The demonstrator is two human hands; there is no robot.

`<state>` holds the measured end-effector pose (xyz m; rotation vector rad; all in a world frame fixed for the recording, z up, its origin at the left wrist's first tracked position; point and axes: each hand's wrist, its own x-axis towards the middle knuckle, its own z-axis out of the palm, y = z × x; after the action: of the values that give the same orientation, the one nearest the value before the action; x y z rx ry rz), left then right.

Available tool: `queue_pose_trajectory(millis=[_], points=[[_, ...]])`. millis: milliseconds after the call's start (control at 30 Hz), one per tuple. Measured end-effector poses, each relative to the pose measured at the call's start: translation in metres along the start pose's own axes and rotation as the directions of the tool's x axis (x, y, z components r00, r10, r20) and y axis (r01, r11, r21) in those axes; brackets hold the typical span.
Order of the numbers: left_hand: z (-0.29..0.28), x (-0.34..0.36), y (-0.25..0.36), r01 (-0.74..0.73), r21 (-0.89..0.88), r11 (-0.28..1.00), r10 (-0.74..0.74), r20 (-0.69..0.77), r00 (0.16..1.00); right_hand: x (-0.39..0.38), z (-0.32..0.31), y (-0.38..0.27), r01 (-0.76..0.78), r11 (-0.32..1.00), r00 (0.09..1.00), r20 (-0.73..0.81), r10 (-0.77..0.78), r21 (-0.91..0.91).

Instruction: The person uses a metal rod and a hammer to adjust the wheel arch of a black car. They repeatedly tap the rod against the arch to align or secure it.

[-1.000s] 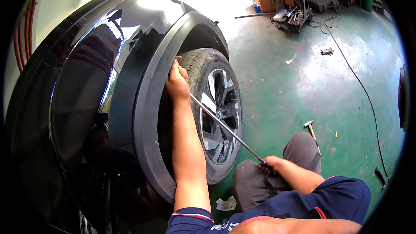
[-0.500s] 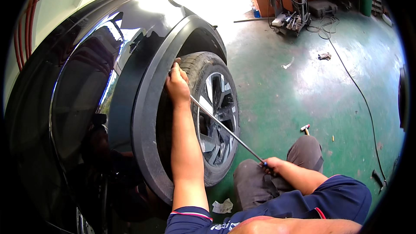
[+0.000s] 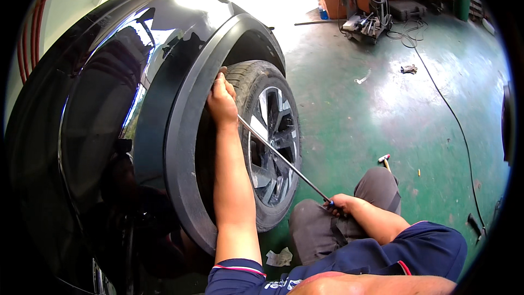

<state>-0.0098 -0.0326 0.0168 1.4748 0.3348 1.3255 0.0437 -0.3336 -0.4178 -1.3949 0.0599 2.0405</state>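
My right hand (image 3: 341, 205) is closed round the handle end of a long metal rod (image 3: 284, 159), low by my knee. Across the front of the wheel (image 3: 275, 142) the rod slants up to my left wrist, where its far end goes out of sight. My left hand (image 3: 222, 104) is closed in the gap between the tyre (image 3: 254, 84) and the dark wheel-arch trim (image 3: 183, 114). Its fingers are partly hidden, and I cannot make out what they grip. Around the arch is the glossy black body of a car (image 3: 103, 114), with a jagged pale patch reflected above the trim.
A hammer (image 3: 385, 159) lies on the green floor (image 3: 349, 114) beyond my knee. Crumpled paper (image 3: 279, 257) is beside the tyre. A cable (image 3: 445, 101) runs down the right side from a loaded equipment cart (image 3: 363, 22). A dark rag-like bundle (image 3: 409, 69) lies farther off.
My right hand and the rod's handle end have shifted slightly left and up, along with my knees. My left hand stays at the gap by the tyre.
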Motion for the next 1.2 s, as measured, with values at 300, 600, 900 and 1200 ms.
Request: queue_pose_trajectory(millis=[300, 600, 900, 1200], points=[[0.002, 0.001, 0.0, -0.006, -0.006, 1.0, 0.006, -0.015, 1.0, -0.03, -0.017, -0.006, 0.034, 0.999, 0.998, -0.059, -0.035, -0.018], [-0.003, 0.003, -0.004, -0.035, 0.004, 0.999, 0.035, -0.031, 0.999, 0.01, 0.033, 0.019, 0.185, 0.963, 0.97, -0.196, -0.147, 0.194], [0.002, 0.006, -0.004, 0.008, -0.018, 1.0, -0.009, -0.031, 0.999, 0.0, -0.023, -0.011, 0.005, 0.999, 1.0, -0.028, -0.006, -0.036], [0.01, 0.01, -0.002, -0.015, 0.006, 1.0, 0.015, -0.027, 1.0, -0.003, -0.026, -0.017, 0.034, 0.998, 0.998, -0.055, -0.037, -0.049]])
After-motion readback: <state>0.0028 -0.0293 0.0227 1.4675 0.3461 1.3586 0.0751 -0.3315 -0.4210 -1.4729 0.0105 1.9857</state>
